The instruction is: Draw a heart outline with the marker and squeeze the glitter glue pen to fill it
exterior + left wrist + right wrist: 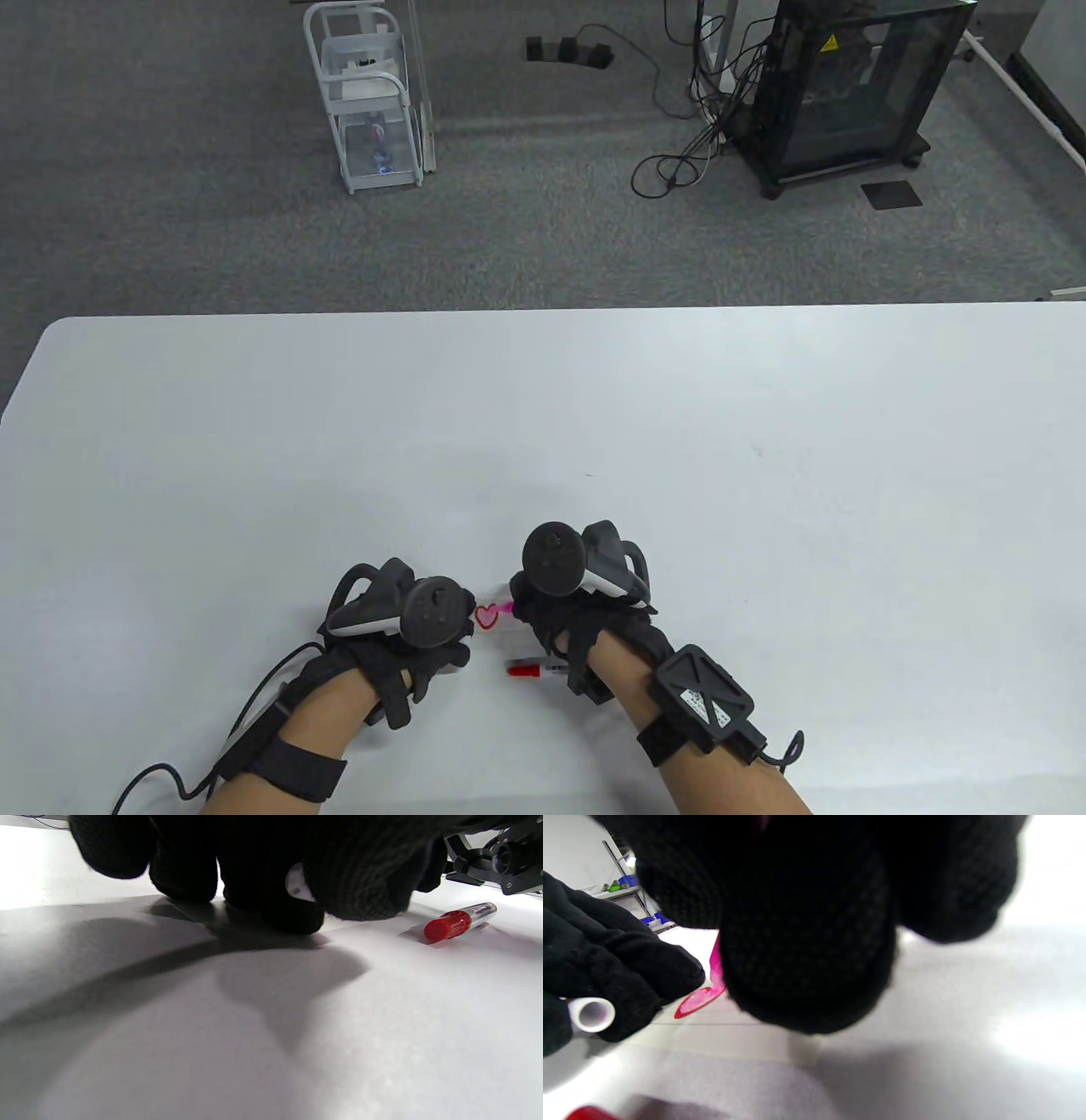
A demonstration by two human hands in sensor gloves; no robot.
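Note:
A small red heart outline [485, 617] is drawn on a white sheet, and pink glitter glue lies inside it [698, 1001]. My right hand [533, 608] grips a pink glitter glue pen [506, 608] whose tip [716, 963] meets the heart's right side. My left hand [443, 652] rests its curled fingers [271, 912] on the sheet just left of the heart and pinches a small white cap [590, 1014]. A capped red marker [533, 671] lies on the table under my right wrist, also seen in the left wrist view [458, 921].
The white table [543, 441] stretches far to both sides and beyond the hands. The sheet's edges [725, 1024] are faint against it. On the grey floor past the table stand a white cart [373, 102] and a black cabinet [848, 85] with cables.

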